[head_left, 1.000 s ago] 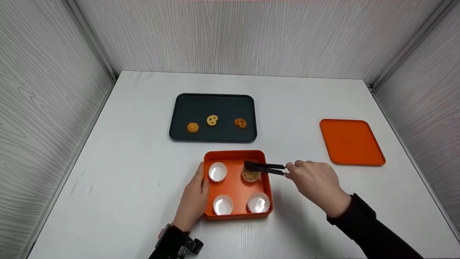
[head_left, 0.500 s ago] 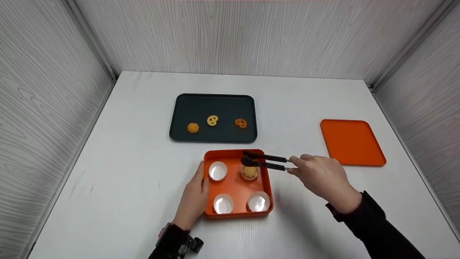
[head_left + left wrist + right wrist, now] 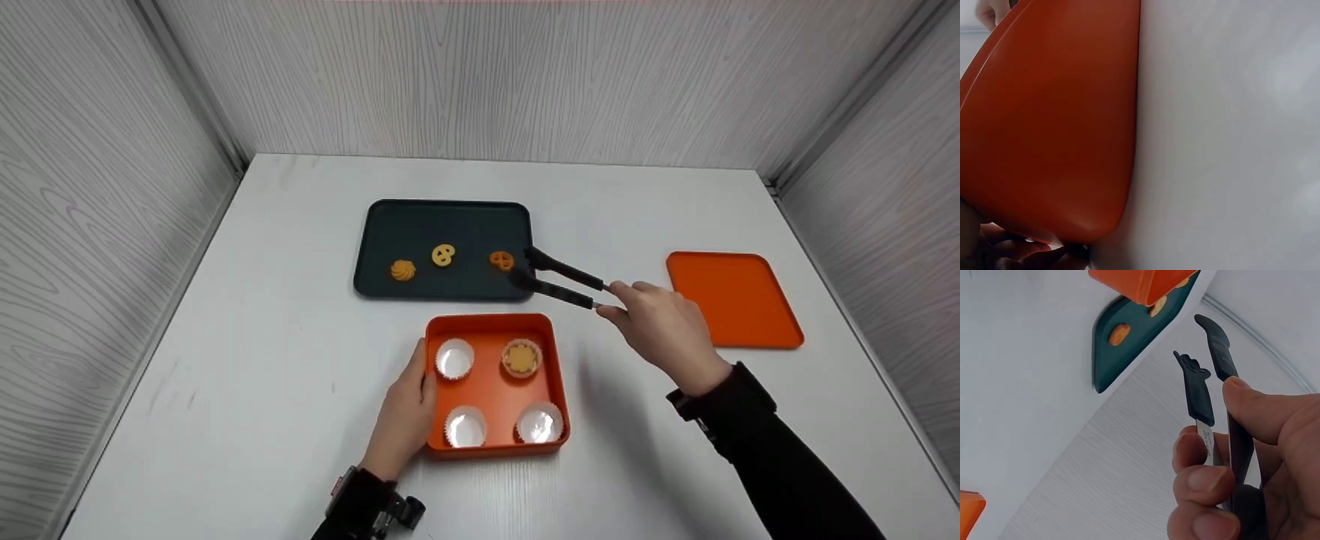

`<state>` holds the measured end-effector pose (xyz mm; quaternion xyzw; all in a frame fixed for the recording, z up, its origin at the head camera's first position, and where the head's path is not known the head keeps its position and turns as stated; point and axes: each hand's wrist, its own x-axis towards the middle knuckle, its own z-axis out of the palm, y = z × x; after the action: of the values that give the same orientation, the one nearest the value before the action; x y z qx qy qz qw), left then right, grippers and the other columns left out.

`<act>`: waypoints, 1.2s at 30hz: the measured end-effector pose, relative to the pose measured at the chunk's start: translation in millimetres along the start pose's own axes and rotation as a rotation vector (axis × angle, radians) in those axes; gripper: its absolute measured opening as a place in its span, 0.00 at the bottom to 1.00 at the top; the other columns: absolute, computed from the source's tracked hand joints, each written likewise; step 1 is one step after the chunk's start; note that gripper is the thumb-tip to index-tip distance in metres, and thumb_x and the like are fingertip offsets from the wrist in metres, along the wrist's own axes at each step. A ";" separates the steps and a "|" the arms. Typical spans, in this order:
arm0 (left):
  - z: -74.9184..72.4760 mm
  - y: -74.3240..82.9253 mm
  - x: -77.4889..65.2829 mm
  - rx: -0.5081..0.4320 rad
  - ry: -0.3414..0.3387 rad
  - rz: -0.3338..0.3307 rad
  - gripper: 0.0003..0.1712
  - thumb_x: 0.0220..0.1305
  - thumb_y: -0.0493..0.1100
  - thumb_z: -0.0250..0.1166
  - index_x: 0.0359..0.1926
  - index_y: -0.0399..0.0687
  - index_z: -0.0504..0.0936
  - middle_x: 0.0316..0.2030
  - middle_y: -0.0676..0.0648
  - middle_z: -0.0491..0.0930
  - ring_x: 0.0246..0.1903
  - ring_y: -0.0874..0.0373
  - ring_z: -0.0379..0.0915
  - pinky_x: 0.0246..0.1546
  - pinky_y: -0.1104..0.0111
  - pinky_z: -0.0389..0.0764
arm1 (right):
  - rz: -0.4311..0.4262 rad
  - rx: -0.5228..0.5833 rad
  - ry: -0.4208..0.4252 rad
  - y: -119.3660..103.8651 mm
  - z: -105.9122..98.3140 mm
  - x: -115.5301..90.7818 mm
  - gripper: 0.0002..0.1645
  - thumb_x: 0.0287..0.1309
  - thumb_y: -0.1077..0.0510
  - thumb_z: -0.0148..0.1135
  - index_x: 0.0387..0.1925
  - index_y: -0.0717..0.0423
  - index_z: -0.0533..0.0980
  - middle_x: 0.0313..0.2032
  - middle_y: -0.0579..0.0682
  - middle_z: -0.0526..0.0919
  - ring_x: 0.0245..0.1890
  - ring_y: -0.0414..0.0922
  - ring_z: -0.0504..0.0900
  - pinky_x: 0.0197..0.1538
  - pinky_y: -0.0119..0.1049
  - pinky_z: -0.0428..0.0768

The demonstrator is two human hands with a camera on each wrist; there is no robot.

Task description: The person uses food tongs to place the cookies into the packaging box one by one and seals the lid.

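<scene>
My right hand [image 3: 667, 326] holds black-tipped tongs [image 3: 559, 277], their arms spread, with nothing between the tips. In the head view the tips overlap the right edge of a dark green tray [image 3: 450, 214], beside a brown pretzel-shaped cookie [image 3: 501, 260]. A pale pretzel-shaped cookie [image 3: 443, 255] and a swirl cookie [image 3: 403, 270] also lie there. My left hand [image 3: 401, 420] grips the left wall of an orange box [image 3: 487, 382]. Inside, a pale, notched-edge cookie [image 3: 520, 358] sits in the upper right paper cup; the other cups, including the upper left paper cup [image 3: 454, 359], are bare.
At the right of the white table [image 3: 247, 300] lies a flat square orange lid or tray [image 3: 735, 300], behind my right hand. The green tray stands just beyond the box. Grey wood-grain panels [image 3: 480, 82] enclose the table's back and sides.
The tongs have lifted away from the cookie in the upper right cup, spread apart, and moved up toward the green tray's right edge. My left hand and the box stay put.
</scene>
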<state>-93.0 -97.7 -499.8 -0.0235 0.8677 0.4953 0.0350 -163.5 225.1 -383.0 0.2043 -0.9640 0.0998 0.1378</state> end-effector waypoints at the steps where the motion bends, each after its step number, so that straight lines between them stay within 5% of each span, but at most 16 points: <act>1: 0.0 -0.4 0.0 0.001 0.000 -0.001 0.36 0.80 0.44 0.52 0.81 0.42 0.50 0.79 0.45 0.56 0.77 0.51 0.54 0.75 0.53 0.60 | 0.014 0.004 -0.012 1.0 2.5 4.1 0.17 0.61 0.53 0.72 0.47 0.60 0.84 0.29 0.56 0.85 0.24 0.56 0.82 0.21 0.47 0.78; 12: 0.2 -2.1 0.4 0.004 -0.014 -0.062 0.37 0.80 0.46 0.52 0.82 0.46 0.49 0.79 0.47 0.55 0.78 0.51 0.52 0.75 0.53 0.59 | 0.101 0.009 -0.148 4.6 37.9 41.7 0.18 0.65 0.51 0.69 0.46 0.62 0.83 0.32 0.60 0.85 0.28 0.60 0.83 0.28 0.52 0.82; 21: 1.9 -1.3 -0.1 -0.018 -0.007 -0.035 0.37 0.80 0.45 0.52 0.82 0.44 0.50 0.79 0.46 0.57 0.77 0.51 0.54 0.75 0.53 0.60 | 0.137 -0.024 -0.186 1.6 59.0 57.9 0.17 0.64 0.51 0.70 0.38 0.63 0.83 0.28 0.60 0.82 0.28 0.60 0.83 0.29 0.53 0.83; 36: 0.5 -0.6 0.3 -0.022 0.005 -0.008 0.36 0.80 0.45 0.51 0.81 0.43 0.50 0.78 0.45 0.57 0.77 0.50 0.54 0.75 0.53 0.60 | 0.158 -0.011 -0.217 -2.5 67.2 75.3 0.18 0.68 0.50 0.66 0.35 0.63 0.83 0.29 0.61 0.83 0.29 0.60 0.83 0.31 0.54 0.82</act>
<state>-93.3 -97.6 -500.6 -0.0285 0.8623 0.5044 0.0345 -243.7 178.6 -422.9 0.1365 -0.9869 0.0826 0.0256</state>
